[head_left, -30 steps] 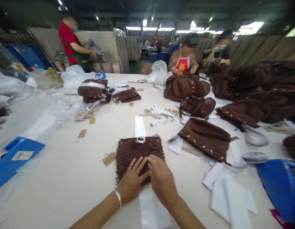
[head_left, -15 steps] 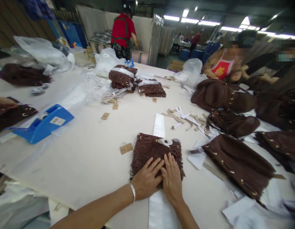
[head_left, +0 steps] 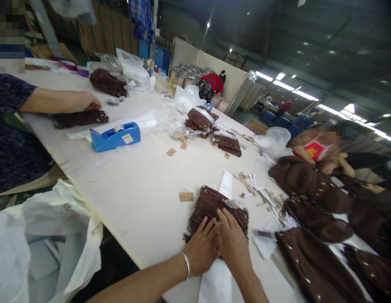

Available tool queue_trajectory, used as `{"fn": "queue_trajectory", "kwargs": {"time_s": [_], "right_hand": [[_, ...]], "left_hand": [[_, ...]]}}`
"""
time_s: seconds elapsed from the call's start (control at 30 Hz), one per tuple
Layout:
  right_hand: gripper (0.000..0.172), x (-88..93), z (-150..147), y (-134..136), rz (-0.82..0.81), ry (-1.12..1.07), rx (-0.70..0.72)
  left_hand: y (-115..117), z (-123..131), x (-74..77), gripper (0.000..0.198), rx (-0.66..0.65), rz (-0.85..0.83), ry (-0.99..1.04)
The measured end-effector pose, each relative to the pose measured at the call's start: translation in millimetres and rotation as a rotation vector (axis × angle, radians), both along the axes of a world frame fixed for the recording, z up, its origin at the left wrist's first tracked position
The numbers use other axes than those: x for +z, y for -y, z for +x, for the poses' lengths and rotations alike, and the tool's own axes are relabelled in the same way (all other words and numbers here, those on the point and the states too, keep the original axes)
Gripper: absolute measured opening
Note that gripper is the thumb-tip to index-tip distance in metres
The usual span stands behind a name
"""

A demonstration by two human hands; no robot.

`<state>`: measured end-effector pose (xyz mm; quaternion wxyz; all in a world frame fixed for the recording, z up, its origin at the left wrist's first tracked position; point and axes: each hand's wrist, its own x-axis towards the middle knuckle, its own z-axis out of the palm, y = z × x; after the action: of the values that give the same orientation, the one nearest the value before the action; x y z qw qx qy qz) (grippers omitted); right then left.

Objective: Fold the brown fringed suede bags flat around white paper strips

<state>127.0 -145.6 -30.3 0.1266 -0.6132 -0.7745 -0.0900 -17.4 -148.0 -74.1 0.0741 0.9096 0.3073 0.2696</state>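
A dark brown fringed bag (head_left: 211,204) with gold eyelets lies flat in front of me, across a white paper strip (head_left: 226,184). My left hand (head_left: 203,244) rests palm down on its lower middle, fingers stretched out; a light bracelet circles that wrist. Beside it, touching it, my right hand (head_left: 231,235) lies flat on the bag with its fingers extended. A white piece (head_left: 235,204) sits on the bag's upper edge. Just left of the bag is a brown card tag (head_left: 186,196).
A blue tape dispenser (head_left: 116,136) stands on the white table (head_left: 144,181). Folded brown bags (head_left: 201,118) lie beyond it, more brown bags (head_left: 315,261) at right, with paper scraps (head_left: 261,193). At left a co-worker's arm (head_left: 59,101) reaches over another bag. A white sack (head_left: 65,210) stands below the edge.
The view has swung left and tilted, bringing the co-worker at left and the white sack into sight. Both my hands stay on the bag. The red-shirted person in the background bends lower.
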Motion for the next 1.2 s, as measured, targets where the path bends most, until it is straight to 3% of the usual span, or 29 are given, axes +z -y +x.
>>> {"fn": "queue_trajectory", "kwargs": {"time_s": [0.07, 0.13, 0.23, 0.33, 0.43, 0.57, 0.7, 0.77, 0.83, 0.9, 1.03, 1.2], "right_hand": [[0.042, 17.9, -30.5, -41.6, -0.06, 0.018, -0.023], [0.041, 23.4, -53.6, -85.6, -0.11, 0.085, -0.145], [0.042, 10.3, -63.3, -134.9, -0.167, 0.209, -0.294], [0.042, -14.1, -48.8, -156.1, -0.232, 0.172, -0.296], [0.042, -37.1, -30.1, -159.3, -0.229, -0.059, -0.288], [0.043, -55.2, -20.2, -154.5, 0.006, -0.352, -0.307], [0.041, -57.7, -19.7, -152.4, 0.044, -0.46, -0.265], [0.041, -56.7, -18.8, -152.7, 0.056, -0.487, -0.259], [0.04, -55.8, -17.2, -153.2, 0.061, -0.522, -0.254], [0.04, -55.0, -15.4, -153.5, 0.052, -0.563, -0.249], [0.039, -53.1, -12.7, -153.9, 0.01, -0.595, -0.261], [0.037, -51.7, -9.3, -156.4, -0.021, -0.561, -0.265]], "left_hand": [[-0.2, 6.3, -0.7, 0.055, 0.002, 0.002, 0.001], [-1.0, 10.6, 0.6, 0.056, 0.015, -0.019, -0.003], [-1.2, 12.1, 2.1, 0.054, 0.029, -0.074, -0.009], [1.1, 13.4, -1.2, 0.054, 0.072, -0.149, -0.006], [5.9, 20.5, -8.1, 0.053, 0.099, -0.192, -0.011], [11.6, 24.6, -10.0, 0.052, 0.092, -0.249, 0.019], [7.7, -5.9, 2.2, 0.044, 0.021, -0.388, 0.189], [3.3, -27.7, 7.0, 0.041, 0.138, -0.469, 0.339], [-1.6, -42.8, 6.8, 0.045, 0.366, -0.553, 0.439], [-5.9, -46.9, 1.5, 0.052, 0.471, -0.626, 0.413], [-10.7, -33.0, -13.7, 0.06, 0.387, -0.627, 0.215], [-13.4, -19.3, -21.5, 0.03, 0.381, -0.461, 0.072]]}}
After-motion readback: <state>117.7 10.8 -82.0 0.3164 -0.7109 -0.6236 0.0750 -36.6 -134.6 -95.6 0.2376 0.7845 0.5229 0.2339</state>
